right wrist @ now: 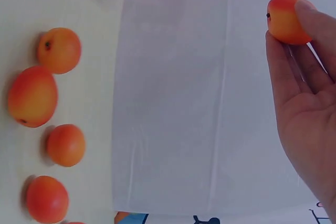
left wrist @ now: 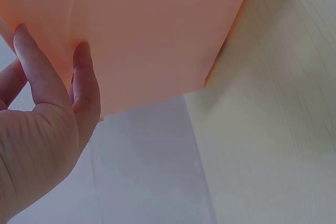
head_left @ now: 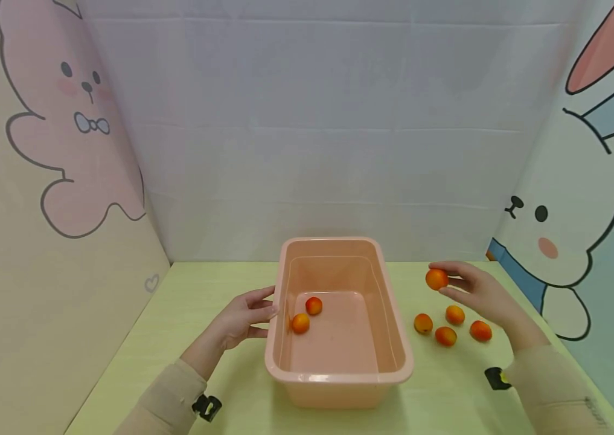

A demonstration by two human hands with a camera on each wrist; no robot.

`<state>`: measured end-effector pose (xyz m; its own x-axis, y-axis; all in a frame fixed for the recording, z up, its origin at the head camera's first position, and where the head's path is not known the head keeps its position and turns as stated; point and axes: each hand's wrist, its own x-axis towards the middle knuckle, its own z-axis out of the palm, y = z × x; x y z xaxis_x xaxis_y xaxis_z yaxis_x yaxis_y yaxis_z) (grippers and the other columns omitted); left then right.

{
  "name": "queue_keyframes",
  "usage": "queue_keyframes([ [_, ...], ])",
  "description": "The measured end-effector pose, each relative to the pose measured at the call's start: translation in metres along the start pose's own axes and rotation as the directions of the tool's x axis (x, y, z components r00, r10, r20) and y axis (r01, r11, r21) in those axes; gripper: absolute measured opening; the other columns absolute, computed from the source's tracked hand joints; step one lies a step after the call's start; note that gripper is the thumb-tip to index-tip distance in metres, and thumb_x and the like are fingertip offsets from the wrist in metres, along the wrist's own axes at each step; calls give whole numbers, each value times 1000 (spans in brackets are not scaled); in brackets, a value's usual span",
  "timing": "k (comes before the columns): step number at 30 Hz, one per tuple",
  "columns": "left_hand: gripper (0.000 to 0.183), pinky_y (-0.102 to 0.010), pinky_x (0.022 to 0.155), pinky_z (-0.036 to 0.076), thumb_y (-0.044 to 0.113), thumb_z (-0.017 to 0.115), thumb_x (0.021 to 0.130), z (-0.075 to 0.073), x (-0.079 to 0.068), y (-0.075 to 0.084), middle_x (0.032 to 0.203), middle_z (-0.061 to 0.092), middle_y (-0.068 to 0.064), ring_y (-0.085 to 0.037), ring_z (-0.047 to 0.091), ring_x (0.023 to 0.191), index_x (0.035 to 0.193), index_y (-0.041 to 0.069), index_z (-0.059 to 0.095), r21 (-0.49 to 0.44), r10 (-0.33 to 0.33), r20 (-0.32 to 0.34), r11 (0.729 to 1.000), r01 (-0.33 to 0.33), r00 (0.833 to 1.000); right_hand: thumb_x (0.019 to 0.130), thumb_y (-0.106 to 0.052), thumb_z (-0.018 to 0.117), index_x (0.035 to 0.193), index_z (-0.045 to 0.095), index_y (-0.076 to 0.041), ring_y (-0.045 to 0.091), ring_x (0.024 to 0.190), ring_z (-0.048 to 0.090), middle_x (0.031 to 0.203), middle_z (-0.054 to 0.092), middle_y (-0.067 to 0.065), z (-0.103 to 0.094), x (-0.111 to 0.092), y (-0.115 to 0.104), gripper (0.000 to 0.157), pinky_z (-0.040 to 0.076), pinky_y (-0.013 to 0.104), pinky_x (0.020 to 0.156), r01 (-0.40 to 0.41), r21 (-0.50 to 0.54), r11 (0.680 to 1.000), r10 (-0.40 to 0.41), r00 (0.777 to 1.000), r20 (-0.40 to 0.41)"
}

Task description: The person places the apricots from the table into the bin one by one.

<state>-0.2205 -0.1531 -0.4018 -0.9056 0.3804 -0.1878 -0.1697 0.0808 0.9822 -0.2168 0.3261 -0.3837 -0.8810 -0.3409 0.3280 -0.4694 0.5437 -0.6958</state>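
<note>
An apricot, orange-red with a small dark stem pit, is pinched between the thumb and fingers of my right hand. It is held up above several more apricots lying on the table, right of a pink plastic bin. Two apricots lie on the bin's floor, toward its left wall. My left hand is at the bin's left side, its fingertips at the rim. Seen from the left wrist, the fingers are fairly straight, tips against the outer wall.
The pale wood-grain table ends at a white cloth backdrop. Side panels with a pink cartoon bear on the left and a cartoon rabbit on the right flank the table.
</note>
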Motion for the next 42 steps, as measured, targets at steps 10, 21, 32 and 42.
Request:
queue_keyframes([
  [10, 68, -43, 79, 59, 17, 65, 97, -1, 1, -1, 127, 58, -19, -29, 67, 105, 154, 2, 31, 3, 2, 10, 1000, -2, 1000, 97, -4, 63, 139, 52, 0, -8, 111, 54, 132, 55, 12, -16, 48, -37, 44, 50, 13, 87, 122, 33, 992, -122, 993, -12],
  [21, 69, -44, 78, 59, 18, 65, 97, -2, 1, -1, 127, 59, -19, -30, 67, 105, 154, 1, 30, 12, 4, 5, 1000, -4, 1000, 94, 0, 65, 138, 55, 0, 2, 114, 58, 135, 55, 17, -7, 98, -79, 45, 49, 16, 91, 222, 82, 972, -222, 975, -1],
  [32, 69, -44, 78, 59, 17, 66, 97, -6, 2, -2, 125, 59, -18, -28, 67, 103, 154, 1, 30, 5, -3, -1, 1000, 3, 1000, 93, 2, 66, 135, 57, 1, 31, 117, 59, 131, 58, 16, 14, 134, -116, 43, 51, 22, 94, 312, 111, 943, -318, 948, 34],
  [42, 67, -44, 78, 59, 17, 66, 97, -5, 1, -2, 125, 59, -19, -27, 67, 102, 154, 3, 33, 2, -13, -16, 1000, 13, 1000, 93, -1, 67, 135, 57, 1, 31, 119, 59, 131, 58, 14, 49, 159, -134, 44, 52, 29, 96, 276, 162, 947, -296, 949, 112],
])
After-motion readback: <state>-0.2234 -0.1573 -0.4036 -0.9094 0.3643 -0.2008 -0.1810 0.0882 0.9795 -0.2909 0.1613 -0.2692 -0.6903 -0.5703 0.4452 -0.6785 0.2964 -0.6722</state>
